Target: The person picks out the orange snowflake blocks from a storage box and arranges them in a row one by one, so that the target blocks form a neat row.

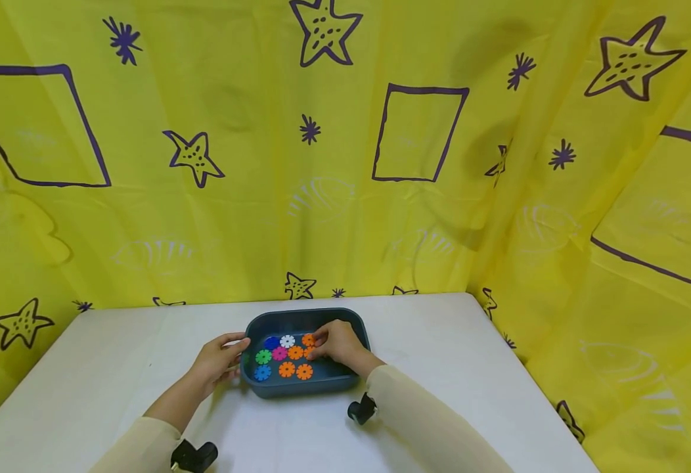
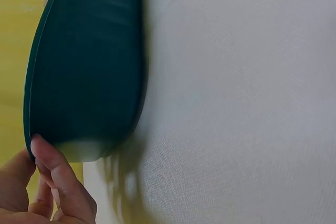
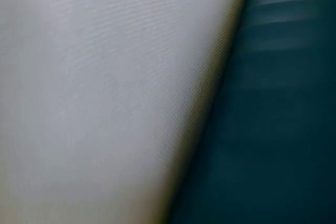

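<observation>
A dark teal plastic tray (image 1: 298, 387) with rounded corners stands on the white table. Inside lie several notched snowflake building discs: a white disc (image 1: 287, 341), a green disc (image 1: 263, 357), a pink disc (image 1: 279, 353), blue ones and several orange ones. At the tray's left end my left hand (image 1: 218, 360) pinches the rim, its thumb on the outer wall in the left wrist view. My right hand (image 1: 341, 343) reaches over the tray, with curled fingers and thumb around an orange disc (image 1: 308, 353) that they partly cover. In the right wrist view the right hand is hidden.
The white table (image 1: 440, 368) extends around the tray on both sides. Behind it and to the sides hangs a yellow curtain (image 1: 251, 230) printed with stars and fish. Each wrist carries a small black camera mount (image 1: 362, 408).
</observation>
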{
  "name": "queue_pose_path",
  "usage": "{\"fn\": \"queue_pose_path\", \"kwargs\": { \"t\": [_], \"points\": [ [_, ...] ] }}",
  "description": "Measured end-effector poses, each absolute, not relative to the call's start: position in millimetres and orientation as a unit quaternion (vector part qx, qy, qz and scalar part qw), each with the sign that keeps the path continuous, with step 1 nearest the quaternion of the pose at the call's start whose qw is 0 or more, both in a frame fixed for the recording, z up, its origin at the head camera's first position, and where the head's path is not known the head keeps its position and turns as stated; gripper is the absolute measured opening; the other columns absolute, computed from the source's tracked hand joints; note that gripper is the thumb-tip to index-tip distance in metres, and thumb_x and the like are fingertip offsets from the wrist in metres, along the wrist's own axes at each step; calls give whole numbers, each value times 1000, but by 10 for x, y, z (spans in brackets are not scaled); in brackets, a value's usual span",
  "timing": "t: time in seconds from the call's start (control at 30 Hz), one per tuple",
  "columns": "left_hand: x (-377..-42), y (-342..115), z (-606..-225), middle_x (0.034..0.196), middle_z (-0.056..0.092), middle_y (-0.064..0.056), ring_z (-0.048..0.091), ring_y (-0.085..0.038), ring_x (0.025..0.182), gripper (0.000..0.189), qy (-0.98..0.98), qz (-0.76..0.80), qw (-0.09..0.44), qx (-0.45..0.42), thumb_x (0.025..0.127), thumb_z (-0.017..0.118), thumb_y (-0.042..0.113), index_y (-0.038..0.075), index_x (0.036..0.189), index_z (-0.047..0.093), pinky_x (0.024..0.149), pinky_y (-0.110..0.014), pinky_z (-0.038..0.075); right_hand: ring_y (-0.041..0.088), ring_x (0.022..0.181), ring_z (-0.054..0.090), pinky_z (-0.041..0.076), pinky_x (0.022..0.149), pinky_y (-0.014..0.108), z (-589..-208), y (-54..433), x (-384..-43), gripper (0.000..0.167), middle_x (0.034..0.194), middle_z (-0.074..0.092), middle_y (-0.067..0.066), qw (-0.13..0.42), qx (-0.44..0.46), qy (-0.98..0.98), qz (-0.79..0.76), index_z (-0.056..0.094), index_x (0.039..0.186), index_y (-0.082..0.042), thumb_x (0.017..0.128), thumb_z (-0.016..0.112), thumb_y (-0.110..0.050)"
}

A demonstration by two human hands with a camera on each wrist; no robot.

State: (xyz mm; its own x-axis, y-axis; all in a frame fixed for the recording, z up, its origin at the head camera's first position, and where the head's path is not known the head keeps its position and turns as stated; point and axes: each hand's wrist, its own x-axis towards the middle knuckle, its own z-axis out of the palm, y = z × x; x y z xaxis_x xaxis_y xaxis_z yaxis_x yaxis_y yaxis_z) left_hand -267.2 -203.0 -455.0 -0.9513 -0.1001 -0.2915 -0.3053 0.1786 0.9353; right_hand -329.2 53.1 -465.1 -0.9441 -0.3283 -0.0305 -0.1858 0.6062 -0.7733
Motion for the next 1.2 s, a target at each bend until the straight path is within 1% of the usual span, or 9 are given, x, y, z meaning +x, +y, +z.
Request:
{"fn": "queue_pose_path", "kwargs": {
  "t": [0.3, 0.43, 0.73, 0.87, 1.03, 1.2],
  "points": [
    [-2678, -2030, -4551, 112, 60, -19, 60, -14, 79, 51, 760, 629, 84, -138, 99, 60, 29, -1, 138, 46, 64, -25, 54, 9, 70, 58, 54, 70, 24, -4658, 499, -3291, 35, 76, 68, 1, 68, -149, 901, -402, 74, 99, 3, 69, 89, -9],
    [-2678, -2031, -4537, 113, 60, -19, 60, -14, 78, 53, 762, 626, 86, -139, 99, 60, 31, 0, 139, 46, 65, -26, 54, 10, 70, 57, 54, 69, 24, -4657, 493, -3294, 33, 75, 67, 1, 65, -146, 902, -401, 74, 98, 3, 69, 88, -7],
    [-2674, -2032, -4536, 111, 60, -17, 60, -14, 77, 50, 757, 632, 89, -140, 99, 59, 28, 0, 138, 46, 64, -25, 54, 10, 66, 55, 51, 63, 22, -4694, 491, -3309, 29, 71, 64, -1, 61, -147, 904, -397, 74, 93, 0, 69, 89, -7],
    [-2678, -2035, -4530, 113, 60, -18, 59, -16, 78, 50, 758, 631, 90, -141, 99, 59, 29, 1, 139, 46, 65, -25, 54, 10, 66, 55, 51, 63, 22, -4708, 491, -3308, 27, 72, 65, -1, 56, -149, 903, -399, 74, 91, -2, 69, 89, -7],
    [-2667, -2029, -4513, 113, 61, -19, 60, -16, 78, 48, 758, 632, 90, -137, 100, 59, 27, 0, 138, 46, 66, -26, 54, 10, 66, 56, 51, 63, 21, -4711, 501, -3311, 25, 73, 65, -1, 65, -148, 901, -403, 74, 90, -3, 70, 88, -8],
    [-2672, -2043, -4509, 116, 61, -21, 61, -16, 78, 50, 758, 631, 93, -134, 99, 59, 28, 0, 138, 45, 66, -27, 54, 9, 66, 57, 52, 64, 22, -4691, 494, -3323, 23, 73, 66, -1, 66, -156, 902, -398, 74, 89, -3, 70, 88, -7]
  ]
}}
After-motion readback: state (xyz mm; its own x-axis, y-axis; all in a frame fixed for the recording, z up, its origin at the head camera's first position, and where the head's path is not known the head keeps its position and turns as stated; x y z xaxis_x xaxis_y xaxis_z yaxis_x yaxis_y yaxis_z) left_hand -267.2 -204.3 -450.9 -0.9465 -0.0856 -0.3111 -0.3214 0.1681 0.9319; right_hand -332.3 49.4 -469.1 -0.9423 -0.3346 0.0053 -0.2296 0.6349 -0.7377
